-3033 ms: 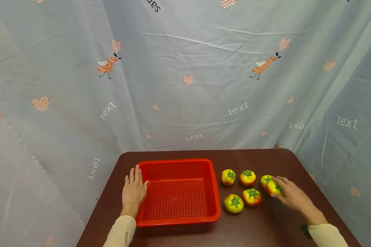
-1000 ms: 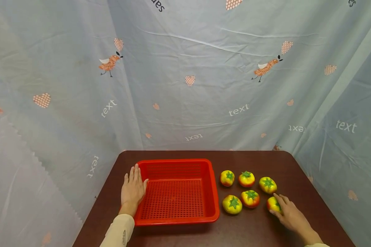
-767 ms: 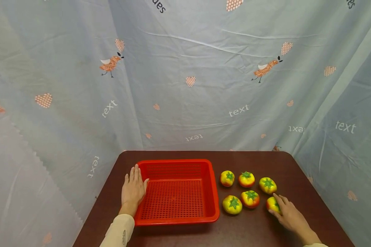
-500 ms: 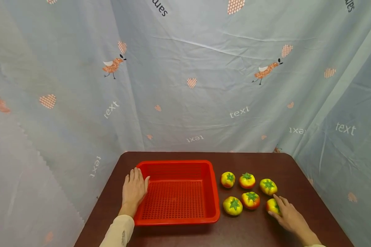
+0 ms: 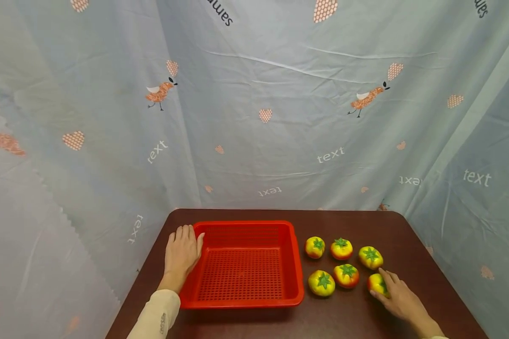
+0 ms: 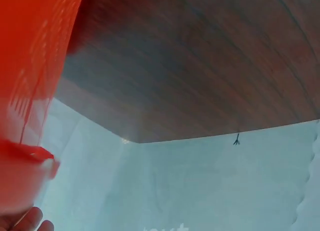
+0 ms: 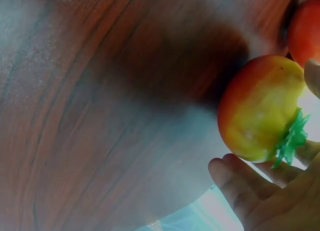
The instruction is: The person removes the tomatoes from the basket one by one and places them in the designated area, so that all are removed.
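Observation:
My left hand grips the left rim of a red perforated plastic basket, fingers bent over the edge and thumb on the inner side. In the left wrist view the basket wall fills the left side, with fingertips below it. At the right, my right hand holds a yellow-and-red tomato with a green star-shaped calyx. In the right wrist view the tomato lies between thumb and fingers, partly hidden by them in the head view.
Several similar tomatoes stand right of the basket: tomato, tomato, tomato, tomato and tomato. The dark brown table meets a patterned grey-blue curtain behind and at the sides.
The right hand has brought its tomato nearer the table's front, apart from the one behind it; lately it has hardly moved. The left hand's fingers, straight before, are now bent at the basket rim.

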Tool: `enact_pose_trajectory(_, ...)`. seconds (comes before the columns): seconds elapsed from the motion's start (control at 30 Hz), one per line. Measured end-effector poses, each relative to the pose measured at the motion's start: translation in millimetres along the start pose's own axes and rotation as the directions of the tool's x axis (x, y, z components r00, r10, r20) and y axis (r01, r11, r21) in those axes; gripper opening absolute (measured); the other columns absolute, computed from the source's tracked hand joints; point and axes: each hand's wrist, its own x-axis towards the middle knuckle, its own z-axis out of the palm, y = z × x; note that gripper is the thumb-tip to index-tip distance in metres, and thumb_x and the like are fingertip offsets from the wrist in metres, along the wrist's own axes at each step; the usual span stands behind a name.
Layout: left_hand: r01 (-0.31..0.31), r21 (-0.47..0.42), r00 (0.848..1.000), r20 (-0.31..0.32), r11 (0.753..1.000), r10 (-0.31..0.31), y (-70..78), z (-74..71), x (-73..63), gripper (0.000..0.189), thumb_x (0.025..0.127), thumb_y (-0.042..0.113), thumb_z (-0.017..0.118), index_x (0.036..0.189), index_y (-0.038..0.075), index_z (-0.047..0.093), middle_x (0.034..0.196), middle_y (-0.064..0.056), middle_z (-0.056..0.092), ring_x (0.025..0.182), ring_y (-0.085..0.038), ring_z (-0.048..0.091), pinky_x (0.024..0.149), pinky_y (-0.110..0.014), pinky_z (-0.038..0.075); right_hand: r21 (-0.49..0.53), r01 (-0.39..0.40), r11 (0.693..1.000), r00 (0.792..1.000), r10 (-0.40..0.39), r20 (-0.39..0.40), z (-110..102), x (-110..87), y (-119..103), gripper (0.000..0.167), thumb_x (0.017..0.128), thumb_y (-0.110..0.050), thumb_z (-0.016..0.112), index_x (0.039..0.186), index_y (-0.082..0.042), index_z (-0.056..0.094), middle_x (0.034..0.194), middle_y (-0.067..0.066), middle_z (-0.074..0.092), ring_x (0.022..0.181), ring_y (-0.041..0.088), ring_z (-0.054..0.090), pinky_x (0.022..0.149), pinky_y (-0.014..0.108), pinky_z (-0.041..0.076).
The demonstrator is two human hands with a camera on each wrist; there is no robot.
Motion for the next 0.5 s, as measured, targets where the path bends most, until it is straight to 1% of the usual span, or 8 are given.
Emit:
enact_pose_trajectory(0.07,0.004,-0.003,1.0,0.011,1.0,-0.004,0.8,-0.5,2.6,0.057,0.099,0.037,0.044,0.121,-0.014,0.058,0.111,-0.026,0.06,0.106,-0.04,0.054,0.089,-0.049,0.045,-0.004,-0.003,1.0,1.0,0.003,-0.009,0,0.5,0,0.082,0.089,-0.049,0.065,0.141,0.009,0.039,0.132,0.035,0.046,0.111,0.051,0.052,0.085,0.064,0.048)
enact_pose_trajectory(0.17,0.014,0.003,0.999,0.04,1.0,-0.015,3.7,-2.4,6.4,0.056,0.099,0.038,0.048,0.126,-0.011,0.056,0.115,-0.026,0.06,0.108,-0.04,0.054,0.091,-0.049,0.045,-0.031,0.043,0.999,0.995,-0.045,-0.091,-2,-0.6,-2,0.076,0.088,-0.042,0.069,0.138,0.009,0.042,0.129,0.033,0.05,0.108,0.05,0.054,0.083,0.062,0.049)
enact_pose_trajectory(0.23,0.019,0.014,0.998,0.058,1.0,-0.02,5.5,-4.9,9.2,0.057,0.099,0.039,0.049,0.129,-0.01,0.055,0.117,-0.026,0.06,0.11,-0.04,0.054,0.092,-0.049,0.045,-0.054,0.07,0.996,0.987,-0.077,-0.141,-5,0.2,-5,0.071,0.089,-0.038,0.069,0.136,0.009,0.044,0.127,0.032,0.052,0.107,0.05,0.056,0.081,0.062,0.05)
enact_pose_trajectory(0.3,0.025,0.019,0.996,0.089,0.999,-0.027,6.5,-8.8,12.7,0.059,0.099,0.041,0.048,0.131,-0.009,0.053,0.12,-0.026,0.058,0.112,-0.04,0.053,0.094,-0.05,0.044,-0.075,0.097,0.992,0.977,-0.11,-0.185,-9,2.8,-9,0.067,0.09,-0.034,0.069,0.135,0.01,0.046,0.126,0.032,0.054,0.106,0.05,0.057,0.08,0.061,0.05)
enact_pose_trajectory(0.4,0.031,0.02,0.991,0.131,0.999,-0.034,7.8,-13.8,20.4,0.061,0.1,0.042,0.046,0.135,-0.008,0.05,0.126,-0.026,0.056,0.116,-0.041,0.052,0.097,-0.051,0.042,-0.085,0.115,0.99,0.969,-0.13,-0.209,-21,10.0,-19,0.064,0.093,-0.034,0.066,0.136,0.008,0.045,0.129,0.033,0.052,0.108,0.051,0.055,0.081,0.062,0.05)
enact_pose_trajectory(0.5,0.037,0.016,0.986,0.163,0.999,-0.039,10.9,-17.2,31.0,0.063,0.101,0.044,0.044,0.138,-0.007,0.047,0.131,-0.026,0.054,0.12,-0.041,0.05,0.1,-0.053,0.041,-0.093,0.144,0.985,0.953,-0.163,-0.254,-32,19.5,-32,0.061,0.096,-0.033,0.061,0.14,0.006,0.044,0.135,0.033,0.049,0.115,0.052,0.052,0.087,0.064,0.047)
